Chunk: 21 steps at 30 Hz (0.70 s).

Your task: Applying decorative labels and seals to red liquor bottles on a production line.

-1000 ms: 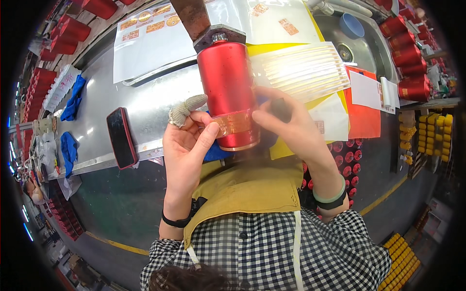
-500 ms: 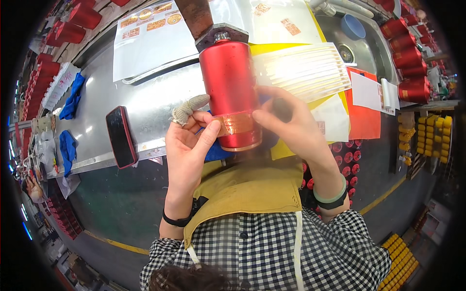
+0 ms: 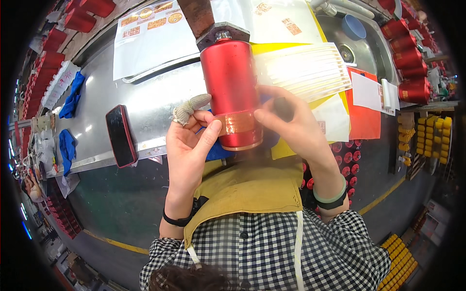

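A red metallic bottle (image 3: pixel 228 77) lies lengthwise in front of me, its neck end against a dark metal stand (image 3: pixel 221 35). Around its lower part runs a shiny gold-copper band (image 3: pixel 238 123). My left hand (image 3: pixel 191 138) pinches at the band's left side, thumb on its edge; a grey knit finger cover (image 3: pixel 192 107) is on one finger. On the right side my right hand (image 3: pixel 286 119) curls against the bottle, thumb pressed at the band's right end. A dark oval patch (image 3: pixel 283 109) shows among its fingers; I cannot make out what it is.
Left of the bottle, a phone (image 3: pixel 121 136) lies on the metal bench. White sheets with gold decals (image 3: pixel 150 41) lie behind, and a striped strip sheet (image 3: pixel 310 68) to the right. Farther right are a sink holding a blue bowl (image 3: pixel 353 27) and red bottles (image 3: pixel 407 58).
The bottle and both hands appear almost unmoved, with only a very slight shift in the picture. Both hands remain against the bottle at the band.
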Each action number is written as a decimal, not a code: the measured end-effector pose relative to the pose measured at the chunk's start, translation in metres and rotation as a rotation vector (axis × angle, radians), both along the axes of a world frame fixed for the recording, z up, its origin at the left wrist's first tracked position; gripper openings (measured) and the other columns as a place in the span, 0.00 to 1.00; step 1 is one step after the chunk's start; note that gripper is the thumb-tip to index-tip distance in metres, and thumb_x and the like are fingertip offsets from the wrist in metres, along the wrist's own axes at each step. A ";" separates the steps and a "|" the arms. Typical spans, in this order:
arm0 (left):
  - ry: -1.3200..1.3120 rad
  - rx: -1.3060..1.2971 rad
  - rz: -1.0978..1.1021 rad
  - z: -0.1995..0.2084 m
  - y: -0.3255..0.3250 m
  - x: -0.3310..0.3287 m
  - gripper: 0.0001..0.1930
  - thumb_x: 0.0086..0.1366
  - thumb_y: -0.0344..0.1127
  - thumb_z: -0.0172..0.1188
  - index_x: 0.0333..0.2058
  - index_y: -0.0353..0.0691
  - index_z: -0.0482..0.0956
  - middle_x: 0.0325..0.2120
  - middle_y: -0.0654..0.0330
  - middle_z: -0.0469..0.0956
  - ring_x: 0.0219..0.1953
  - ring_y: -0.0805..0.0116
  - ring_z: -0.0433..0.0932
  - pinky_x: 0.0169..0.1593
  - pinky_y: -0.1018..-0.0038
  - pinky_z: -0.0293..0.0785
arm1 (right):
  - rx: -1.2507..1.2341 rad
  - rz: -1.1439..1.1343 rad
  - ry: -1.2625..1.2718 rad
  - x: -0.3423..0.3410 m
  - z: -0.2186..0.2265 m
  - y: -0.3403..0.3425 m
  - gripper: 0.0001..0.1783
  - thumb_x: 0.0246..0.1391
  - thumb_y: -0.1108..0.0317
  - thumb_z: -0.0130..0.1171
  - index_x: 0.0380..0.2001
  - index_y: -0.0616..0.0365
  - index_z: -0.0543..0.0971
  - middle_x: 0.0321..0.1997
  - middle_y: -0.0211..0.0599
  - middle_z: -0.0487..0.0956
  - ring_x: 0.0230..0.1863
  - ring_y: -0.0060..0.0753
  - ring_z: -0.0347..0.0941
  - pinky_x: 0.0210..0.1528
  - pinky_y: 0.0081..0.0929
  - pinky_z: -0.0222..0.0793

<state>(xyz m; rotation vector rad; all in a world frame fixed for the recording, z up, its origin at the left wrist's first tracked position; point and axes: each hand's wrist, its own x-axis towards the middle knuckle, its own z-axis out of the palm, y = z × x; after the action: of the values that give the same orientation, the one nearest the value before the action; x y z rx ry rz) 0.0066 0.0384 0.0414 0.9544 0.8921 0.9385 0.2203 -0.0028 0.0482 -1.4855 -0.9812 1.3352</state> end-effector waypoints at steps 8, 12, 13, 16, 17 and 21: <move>-0.005 -0.008 -0.005 0.001 0.000 0.000 0.09 0.70 0.23 0.62 0.46 0.34 0.74 0.40 0.62 0.76 0.44 0.73 0.78 0.54 0.71 0.79 | -0.009 -0.003 0.021 0.000 0.000 0.000 0.30 0.61 0.66 0.67 0.62 0.71 0.72 0.32 0.27 0.78 0.32 0.14 0.72 0.36 0.17 0.71; -0.009 -0.014 0.004 0.002 0.000 0.000 0.09 0.69 0.23 0.62 0.46 0.34 0.74 0.40 0.62 0.77 0.45 0.73 0.78 0.54 0.72 0.79 | -0.005 -0.012 0.035 -0.001 0.000 0.000 0.30 0.61 0.66 0.67 0.62 0.70 0.72 0.32 0.26 0.78 0.32 0.14 0.72 0.36 0.17 0.71; -0.016 -0.016 0.003 0.002 0.000 0.000 0.09 0.69 0.23 0.62 0.46 0.34 0.74 0.40 0.62 0.77 0.45 0.73 0.78 0.54 0.72 0.79 | -0.010 -0.017 0.041 -0.001 0.000 0.000 0.30 0.61 0.67 0.67 0.62 0.70 0.72 0.32 0.26 0.78 0.32 0.13 0.73 0.37 0.17 0.71; -0.013 -0.005 0.004 -0.001 0.000 0.000 0.09 0.70 0.22 0.62 0.46 0.34 0.74 0.40 0.61 0.77 0.45 0.72 0.79 0.55 0.71 0.79 | 0.009 -0.009 0.067 0.001 -0.005 -0.004 0.31 0.61 0.69 0.68 0.63 0.70 0.71 0.33 0.26 0.77 0.33 0.13 0.72 0.38 0.16 0.71; -0.012 -0.005 0.004 0.000 0.000 0.000 0.09 0.70 0.22 0.62 0.46 0.34 0.74 0.40 0.61 0.77 0.45 0.72 0.79 0.55 0.71 0.79 | 0.009 -0.009 0.068 0.002 -0.005 -0.005 0.31 0.61 0.69 0.68 0.63 0.70 0.71 0.33 0.26 0.77 0.33 0.13 0.72 0.38 0.16 0.71; -0.002 -0.002 -0.013 0.000 0.001 -0.002 0.09 0.70 0.22 0.61 0.47 0.33 0.74 0.40 0.61 0.77 0.46 0.71 0.79 0.54 0.71 0.79 | 0.013 0.035 0.123 0.003 0.001 -0.006 0.32 0.59 0.73 0.68 0.65 0.69 0.70 0.34 0.25 0.76 0.34 0.13 0.72 0.39 0.16 0.71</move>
<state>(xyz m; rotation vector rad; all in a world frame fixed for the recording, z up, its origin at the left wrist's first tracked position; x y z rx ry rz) 0.0050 0.0392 0.0417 0.9564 0.8834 0.9271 0.2235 -0.0090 0.0487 -1.3653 -0.9382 1.4252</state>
